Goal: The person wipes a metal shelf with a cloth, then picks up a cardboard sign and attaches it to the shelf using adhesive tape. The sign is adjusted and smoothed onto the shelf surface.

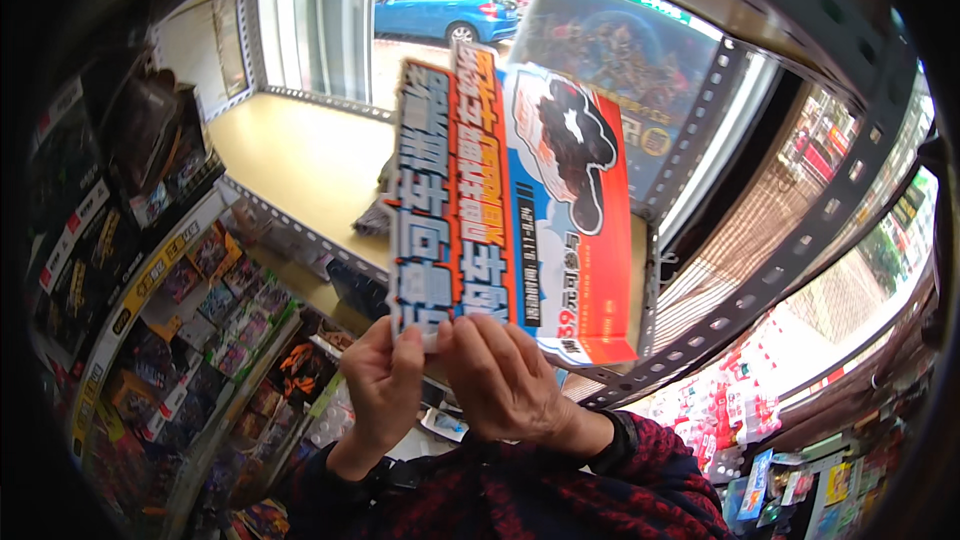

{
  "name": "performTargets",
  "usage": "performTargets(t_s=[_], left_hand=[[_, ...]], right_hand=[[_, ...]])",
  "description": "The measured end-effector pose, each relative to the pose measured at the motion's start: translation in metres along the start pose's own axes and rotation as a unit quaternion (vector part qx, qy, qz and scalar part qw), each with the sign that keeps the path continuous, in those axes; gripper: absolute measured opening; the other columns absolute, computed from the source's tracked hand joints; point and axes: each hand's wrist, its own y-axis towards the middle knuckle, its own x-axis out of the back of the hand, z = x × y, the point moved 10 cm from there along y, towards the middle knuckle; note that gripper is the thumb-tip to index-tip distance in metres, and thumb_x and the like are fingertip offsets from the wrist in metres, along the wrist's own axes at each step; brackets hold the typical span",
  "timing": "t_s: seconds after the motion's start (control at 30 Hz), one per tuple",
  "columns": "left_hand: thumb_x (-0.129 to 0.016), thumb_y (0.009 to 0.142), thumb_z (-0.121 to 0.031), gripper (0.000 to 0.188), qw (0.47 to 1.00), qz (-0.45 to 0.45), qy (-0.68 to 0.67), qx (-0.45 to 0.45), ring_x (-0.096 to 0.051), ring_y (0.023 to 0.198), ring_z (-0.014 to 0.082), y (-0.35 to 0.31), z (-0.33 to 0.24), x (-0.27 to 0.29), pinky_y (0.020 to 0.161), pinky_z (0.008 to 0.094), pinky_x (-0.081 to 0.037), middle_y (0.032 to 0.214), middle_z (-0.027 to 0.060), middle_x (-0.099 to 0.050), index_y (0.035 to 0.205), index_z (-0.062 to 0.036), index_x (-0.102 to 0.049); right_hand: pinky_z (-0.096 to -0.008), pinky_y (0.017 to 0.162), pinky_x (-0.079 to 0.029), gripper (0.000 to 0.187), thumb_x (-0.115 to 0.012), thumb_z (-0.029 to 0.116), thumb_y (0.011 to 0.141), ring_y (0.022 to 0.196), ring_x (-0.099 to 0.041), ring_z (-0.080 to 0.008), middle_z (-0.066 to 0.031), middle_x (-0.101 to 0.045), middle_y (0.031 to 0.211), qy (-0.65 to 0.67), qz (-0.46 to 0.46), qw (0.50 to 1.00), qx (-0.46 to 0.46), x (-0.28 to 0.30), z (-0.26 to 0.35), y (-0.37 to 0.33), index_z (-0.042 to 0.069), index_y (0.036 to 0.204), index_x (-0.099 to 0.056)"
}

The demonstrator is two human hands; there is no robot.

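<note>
A cardboard promotional sign (590, 280) in red, blue and white, with a dark cartoon figure and big lettering, is held up in front of me, turned on its side. My left hand (382, 385) pinches its lower left corner between thumb and fingers. Right beside it, my right hand (505, 380) grips the same lower edge, its fingers curled and the thumb close to the left one. Behind the sign, a dark grey cloth (374, 216) partly shows on a pale shelf board (290, 155); the sign hides the rest of it.
Perforated metal posts (690, 140) frame the shelf. A dark poster (620, 50) stands against the window, with a blue car (445, 8) outside. Racks of boxed goods (190, 310) line the left; red and white packages (715, 400) and more goods (800, 485) sit at the lower right.
</note>
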Motion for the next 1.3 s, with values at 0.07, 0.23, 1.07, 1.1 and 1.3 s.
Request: performTargets(t_s=[0.07, 0.23, 1.07, 1.1, 1.3], left_hand=[[-0.048, 0.089, -0.006, 0.015, 0.996, 0.024, 0.064, -0.055, -0.051, 0.067, 0.0035, -0.002, -0.031, -0.008, 0.058, 0.0194, -0.043, 0.077, 0.0039, -0.061, 0.082, 0.0037, -0.058], [-0.049, 0.088, -0.006, 0.014, 0.980, 0.104, 0.138, -0.096, -0.052, 0.069, 0.0043, 0.000, -0.081, -0.050, 0.060, 0.0194, -0.043, 0.080, 0.0057, -0.061, 0.086, 0.0056, -0.056], [-0.074, 0.070, -0.007, 0.038, 0.832, 0.377, 0.085, -0.398, -0.055, 0.079, 0.0114, 0.096, -0.139, -0.121, 0.053, 0.0231, -0.054, 0.091, 0.0095, -0.043, 0.088, -0.0026, -0.042], [-0.076, 0.069, -0.009, 0.041, 0.816, 0.365, 0.051, -0.446, -0.055, 0.083, 0.0135, 0.094, -0.147, -0.121, 0.053, 0.0237, -0.055, 0.097, 0.0113, -0.041, 0.094, -0.0024, -0.044], [-0.070, 0.073, -0.014, 0.022, 0.696, 0.441, 0.097, -0.558, -0.058, 0.076, 0.0163, 0.067, -0.152, -0.137, 0.061, 0.0287, -0.052, 0.089, 0.0043, -0.052, 0.089, -0.0050, -0.058]], right_hand=[[-0.0302, 0.068, -0.047, 0.026, -0.058, 0.007, 0.077, 0.086, -0.060, -0.0242, -0.0164, -0.058, 0.097, -0.027, -0.022, 0.999, -0.010, 0.020, -0.002, -0.004, -0.008, 0.098, -0.061], [-0.0264, 0.062, -0.044, 0.024, -0.057, 0.009, 0.080, 0.086, -0.060, -0.0224, -0.0150, -0.058, 0.099, -0.090, -0.051, 0.994, -0.040, 0.053, -0.020, -0.002, -0.005, 0.099, -0.062], [-0.0405, 0.086, -0.049, 0.034, -0.048, -0.008, 0.081, 0.103, -0.057, -0.0380, -0.0291, -0.055, 0.109, -0.241, -0.068, 0.922, -0.295, 0.020, -0.069, 0.022, -0.016, 0.114, -0.045], [-0.0401, 0.086, -0.049, 0.035, -0.049, -0.009, 0.080, 0.104, -0.057, -0.0372, -0.0283, -0.055, 0.110, -0.234, -0.073, 0.922, -0.299, 0.019, -0.072, 0.021, -0.016, 0.114, -0.045], [-0.0373, 0.079, -0.052, 0.047, -0.056, -0.005, 0.078, 0.096, -0.060, -0.0356, -0.0261, -0.056, 0.108, -0.217, -0.116, 0.923, -0.297, 0.030, -0.077, 0.018, -0.013, 0.121, -0.040]])
